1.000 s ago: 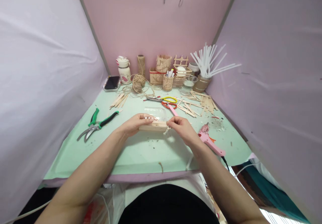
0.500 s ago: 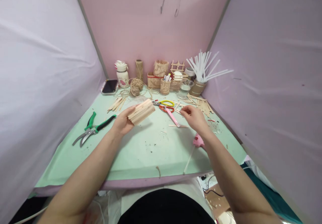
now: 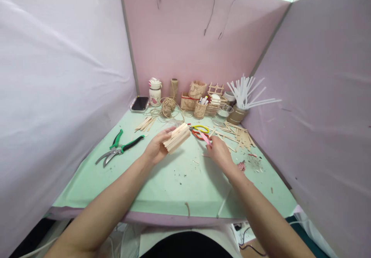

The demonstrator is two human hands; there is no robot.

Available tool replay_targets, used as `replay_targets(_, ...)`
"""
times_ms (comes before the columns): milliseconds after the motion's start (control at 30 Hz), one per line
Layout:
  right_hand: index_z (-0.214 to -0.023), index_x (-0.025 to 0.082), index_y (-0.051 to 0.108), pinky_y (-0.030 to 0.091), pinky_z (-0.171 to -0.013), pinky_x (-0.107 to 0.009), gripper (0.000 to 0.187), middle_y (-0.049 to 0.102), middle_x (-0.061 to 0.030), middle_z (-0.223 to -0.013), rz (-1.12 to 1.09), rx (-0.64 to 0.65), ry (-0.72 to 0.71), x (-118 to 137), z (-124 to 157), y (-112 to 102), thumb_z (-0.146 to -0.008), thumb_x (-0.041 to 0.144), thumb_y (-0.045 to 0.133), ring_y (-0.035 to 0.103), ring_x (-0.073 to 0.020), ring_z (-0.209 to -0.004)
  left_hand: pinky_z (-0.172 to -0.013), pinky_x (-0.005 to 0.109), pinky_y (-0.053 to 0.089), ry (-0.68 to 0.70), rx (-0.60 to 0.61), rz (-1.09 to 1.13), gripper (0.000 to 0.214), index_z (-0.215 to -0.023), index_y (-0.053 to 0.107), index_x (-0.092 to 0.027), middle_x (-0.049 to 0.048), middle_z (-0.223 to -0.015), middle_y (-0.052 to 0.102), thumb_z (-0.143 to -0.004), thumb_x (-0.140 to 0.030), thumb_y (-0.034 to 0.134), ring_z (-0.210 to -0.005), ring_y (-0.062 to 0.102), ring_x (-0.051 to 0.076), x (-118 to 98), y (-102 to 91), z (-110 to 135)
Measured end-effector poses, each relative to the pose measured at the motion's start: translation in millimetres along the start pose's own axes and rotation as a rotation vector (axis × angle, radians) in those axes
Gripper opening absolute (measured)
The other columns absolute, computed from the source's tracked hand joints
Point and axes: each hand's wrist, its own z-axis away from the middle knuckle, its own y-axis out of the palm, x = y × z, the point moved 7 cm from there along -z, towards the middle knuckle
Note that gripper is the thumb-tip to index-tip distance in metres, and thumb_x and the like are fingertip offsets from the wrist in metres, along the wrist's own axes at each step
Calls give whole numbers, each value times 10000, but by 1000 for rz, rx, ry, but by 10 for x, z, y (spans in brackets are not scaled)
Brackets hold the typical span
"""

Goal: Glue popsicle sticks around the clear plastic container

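My left hand grips a panel of wooden craft sticks, fixed side by side, holding it tilted above the table. My right hand is closed round the rear of a slim pink utility knife, whose front end points away toward the scissors. Just beyond lie red-handled scissors and yellow-handled pliers. A pink glue gun shows only in part, mostly covered by my right forearm, with a white glue stick trailing toward the front edge.
Green-handled pruning shears lie at left. Loose craft sticks are spread at right. Along the back stand a phone, a bottle, a twine ball, a cup of water and a jar of white glue sticks.
My right hand has picked the pink utility knife up off the table. The left hand still holds the stick panel. The whole view has shifted, with things now lower and further right.
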Motion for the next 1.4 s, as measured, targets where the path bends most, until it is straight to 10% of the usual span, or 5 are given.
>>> replay_targets(367,-1195,222,585,480,-830,-381,249,599,-90,-998,-244,-402,-527,517,624,-407,-975,184,474,546,-222,-930,-680,264,479,41,2,13,430,-1032,697,-193,56,-1045,731,-611,-163,775,-817,653,171,101,21,45)
replay_targets(1400,-1207,244,607,488,-746,-362,277,566,-67,-924,-207,-448,-490,491,799,-456,-958,156,521,532,-199,-851,-737,272,440,68,89,-56,503,-1085,710,-204,75,-1100,728,-593,-197,810,-892,659,210,164,87,96)
